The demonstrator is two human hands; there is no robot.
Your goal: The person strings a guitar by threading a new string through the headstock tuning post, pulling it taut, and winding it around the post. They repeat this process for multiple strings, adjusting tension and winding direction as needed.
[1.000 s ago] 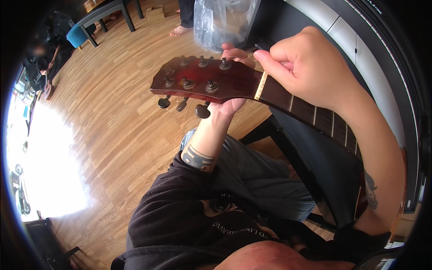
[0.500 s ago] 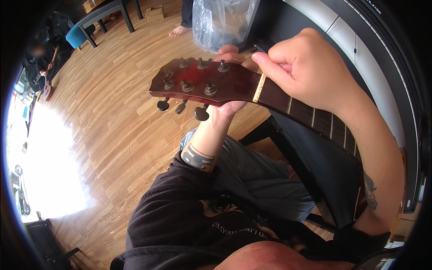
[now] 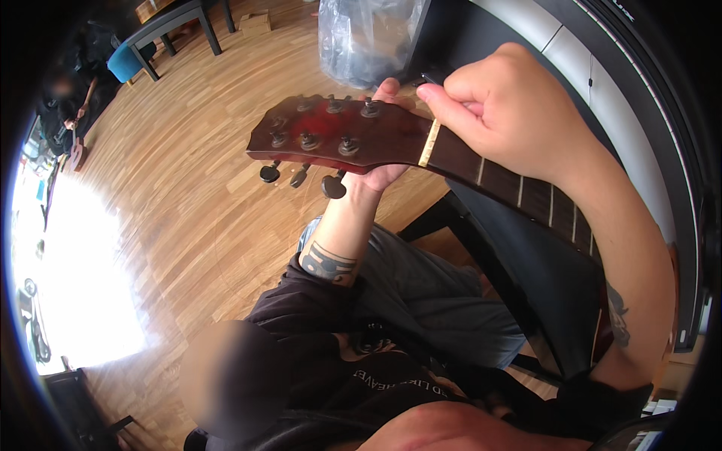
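Observation:
A guitar's dark red headstock (image 3: pixel 320 128) lies across the middle of the view, tuning posts up, with no strings on it. Black tuning pegs (image 3: pixel 333 186) stick out along its near edge. My left hand (image 3: pixel 385 176) holds the guitar from beneath, behind the pale nut (image 3: pixel 429 143); its fingertips show past the far edge. Above the first frets of the dark fretboard (image 3: pixel 500 180), my right hand (image 3: pixel 504 113) is closed in a pinch. A thin black tip (image 3: pixel 429 78) pokes out beyond its thumb; the rest of that thing is hidden in the fist.
A keyboard instrument (image 3: pixel 639 45) curves along the right. Clear plastic wrapping (image 3: pixel 368 41) stands at the back, near a small cardboard box (image 3: pixel 254 23) and a dark table (image 3: pixel 177 26). At far left another person (image 3: pixel 64 113) holds a guitar-like instrument (image 3: pixel 77 154).
The headstock has shifted slightly left. A finger of my left hand has risen at the far edge. My right hand has barely moved. A bare foot at the back has gone from view.

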